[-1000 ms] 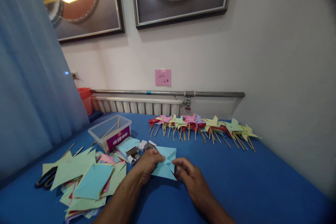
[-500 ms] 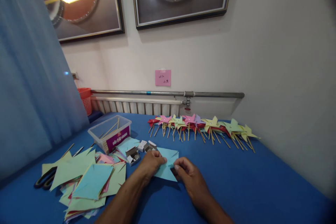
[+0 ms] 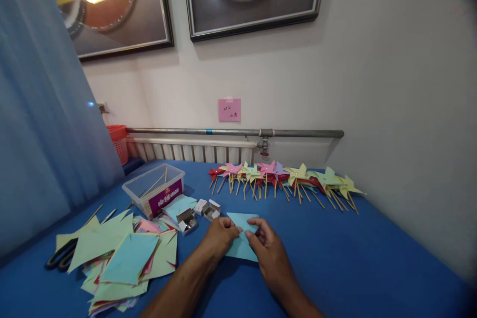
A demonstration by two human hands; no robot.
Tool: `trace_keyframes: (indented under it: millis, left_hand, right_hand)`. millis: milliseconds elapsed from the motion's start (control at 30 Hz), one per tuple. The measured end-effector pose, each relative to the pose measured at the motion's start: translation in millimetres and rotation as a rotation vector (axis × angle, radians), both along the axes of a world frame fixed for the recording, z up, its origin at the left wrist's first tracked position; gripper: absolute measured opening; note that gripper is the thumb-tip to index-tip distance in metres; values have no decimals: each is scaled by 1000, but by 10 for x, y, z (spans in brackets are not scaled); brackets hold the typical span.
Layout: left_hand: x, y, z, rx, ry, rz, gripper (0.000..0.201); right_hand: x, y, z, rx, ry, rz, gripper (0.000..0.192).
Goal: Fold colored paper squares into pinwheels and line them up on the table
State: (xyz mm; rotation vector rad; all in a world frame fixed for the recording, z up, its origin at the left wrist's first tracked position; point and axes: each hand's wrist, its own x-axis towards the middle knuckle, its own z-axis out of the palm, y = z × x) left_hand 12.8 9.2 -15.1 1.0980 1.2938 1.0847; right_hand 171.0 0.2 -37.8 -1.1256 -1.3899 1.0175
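A light blue paper square (image 3: 242,250) is between my two hands above the blue cloth. My left hand (image 3: 220,238) pinches it near its middle, thumb on top. On the paper's right side my right hand (image 3: 265,243) grips it between thumb and fingers, close to the left thumb. The fingers hide part of the paper, so I cannot tell how its corners are folded there. Just left of my left hand are small open boxes: one (image 3: 187,221) with shiny metal bits inside, another (image 3: 212,210) behind it.
A pile of coloured paper squares (image 3: 130,258) lies at left, with black-handled scissors (image 3: 61,254) beside it. Behind stands a clear plastic tub (image 3: 166,198) holding wooden sticks. Several finished paper pinwheels (image 3: 298,174) on sticks line the back, below a wall pipe (image 3: 305,133).
My right hand has moved up the paper and nearer to my left thumb. My left hand has shifted slightly right, still pinching the paper.
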Motion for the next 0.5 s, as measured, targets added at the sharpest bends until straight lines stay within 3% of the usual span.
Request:
trace_keyframes:
  millis: [200,500]
  left_hand:
    - [36,-23,32,-1,-71,-8,35]
    - [39,-45,41,-8,-144,-19,56]
  right_hand:
    - [-17,-3,6,25,-26,-38,43]
    - [-39,-36,62,2,-60,-73,40]
